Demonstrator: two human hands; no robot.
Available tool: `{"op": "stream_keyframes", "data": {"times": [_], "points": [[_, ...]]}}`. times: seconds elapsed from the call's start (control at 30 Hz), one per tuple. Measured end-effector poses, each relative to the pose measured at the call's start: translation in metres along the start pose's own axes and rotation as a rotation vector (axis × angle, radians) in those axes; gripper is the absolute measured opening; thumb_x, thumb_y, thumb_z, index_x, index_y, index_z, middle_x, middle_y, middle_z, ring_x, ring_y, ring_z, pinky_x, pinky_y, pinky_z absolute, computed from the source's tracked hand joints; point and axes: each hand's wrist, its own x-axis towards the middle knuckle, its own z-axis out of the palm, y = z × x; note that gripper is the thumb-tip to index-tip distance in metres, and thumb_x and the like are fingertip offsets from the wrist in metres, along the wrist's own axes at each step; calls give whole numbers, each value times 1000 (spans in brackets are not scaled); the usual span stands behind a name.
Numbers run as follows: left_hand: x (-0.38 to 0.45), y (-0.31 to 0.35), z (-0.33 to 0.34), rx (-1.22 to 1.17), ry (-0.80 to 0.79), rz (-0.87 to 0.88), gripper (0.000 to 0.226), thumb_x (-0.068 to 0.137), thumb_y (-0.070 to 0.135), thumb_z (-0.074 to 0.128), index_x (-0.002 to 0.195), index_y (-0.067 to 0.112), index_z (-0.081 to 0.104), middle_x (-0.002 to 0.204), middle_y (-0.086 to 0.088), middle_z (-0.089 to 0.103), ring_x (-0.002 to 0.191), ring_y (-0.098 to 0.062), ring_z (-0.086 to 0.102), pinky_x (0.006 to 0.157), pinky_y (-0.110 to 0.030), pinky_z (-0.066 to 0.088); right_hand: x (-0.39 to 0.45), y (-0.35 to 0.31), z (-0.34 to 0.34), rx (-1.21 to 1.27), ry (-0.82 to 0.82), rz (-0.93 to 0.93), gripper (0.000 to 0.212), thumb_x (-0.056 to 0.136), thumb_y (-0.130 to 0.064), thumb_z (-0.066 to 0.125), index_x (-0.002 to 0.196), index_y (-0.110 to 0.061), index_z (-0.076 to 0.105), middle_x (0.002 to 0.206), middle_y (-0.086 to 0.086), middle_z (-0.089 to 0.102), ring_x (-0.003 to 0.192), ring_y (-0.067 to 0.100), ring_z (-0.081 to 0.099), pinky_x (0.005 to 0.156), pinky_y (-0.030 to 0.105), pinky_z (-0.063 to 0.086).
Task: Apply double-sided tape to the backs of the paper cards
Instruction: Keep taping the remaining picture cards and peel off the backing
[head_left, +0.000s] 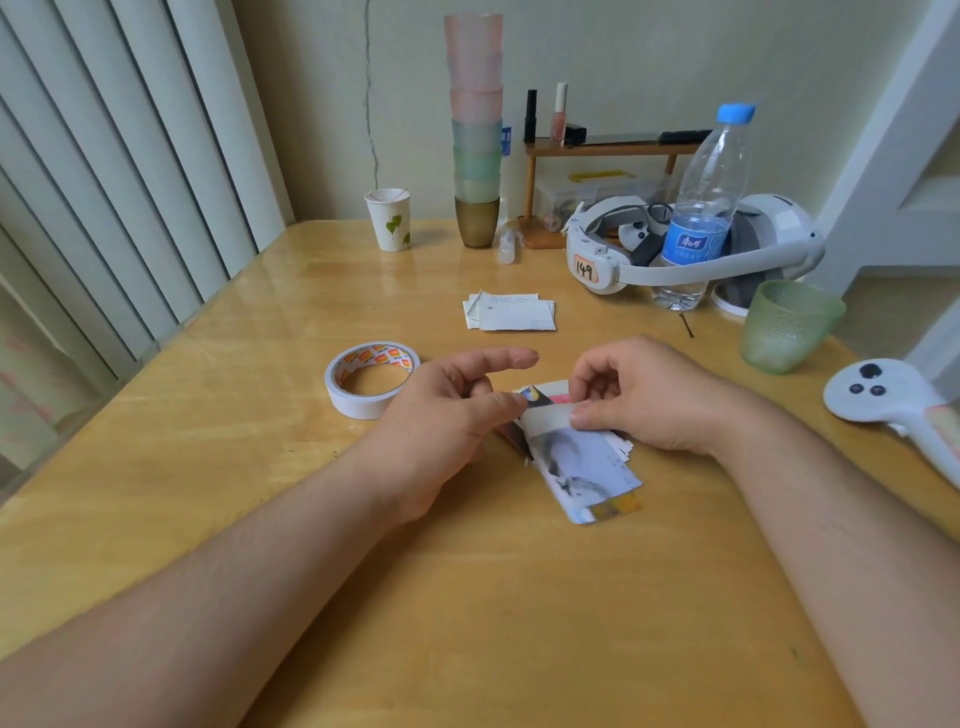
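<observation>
Both hands (441, 415) (644, 400) grip: pinching card (582, 462) | headset (691, 244) label: "149"

Table (218, 467): card stack (582, 462) center, tape roll (371, 379) at 10 o'clock, loose cards (511, 312) 12, bottle (701, 208) 1, controller (883, 400) 3.

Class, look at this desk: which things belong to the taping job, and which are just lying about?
In use: tape roll, card stack under both hands, white tape strip, finished cards.

Lying about: stacked cups, paper cup, water bottle, headset, green cup, controller.
</observation>
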Motion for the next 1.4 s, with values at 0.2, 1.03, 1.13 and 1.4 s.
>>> {"op": "stream_keyframes", "data": {"times": [0.2,1.03,1.13,1.4], "points": [[0,-1,-1,-10,-4,1,37,97,-2,65,123,23,74,60,4,27,53,-11,27,48,-21,29,1,1,-1,40,23,-2,20,84,-9,84,79,-27,77,66,-17,66,59,-6,54,61,14,43],[-1,-8,2,493,70,163,101,77,27,94,154,55,36,103,14,66,69,-8,64,70,-25,54,-6,-16,-2,318,43,-32,34,78,-3,87,99,-27,74,79,-1,73,72,14,67,84,45,60],[0,-8,3,518,76,158,98,82,25,91,155,56,33,107,16,68,81,-11,72,84,-28,60,-5,-11,-5,262,81,1,33,81,-2,85,99,-28,74,81,-2,77,74,9,69,86,37,60],[3,-9,-6,594,119,151,99,85,23,88,155,60,28,107,17,66,74,-3,67,78,-22,56,-6,-8,-11,208,116,26,23,90,-4,78,100,-24,75,78,-1,78,68,-2,67,69,10,48]]}}
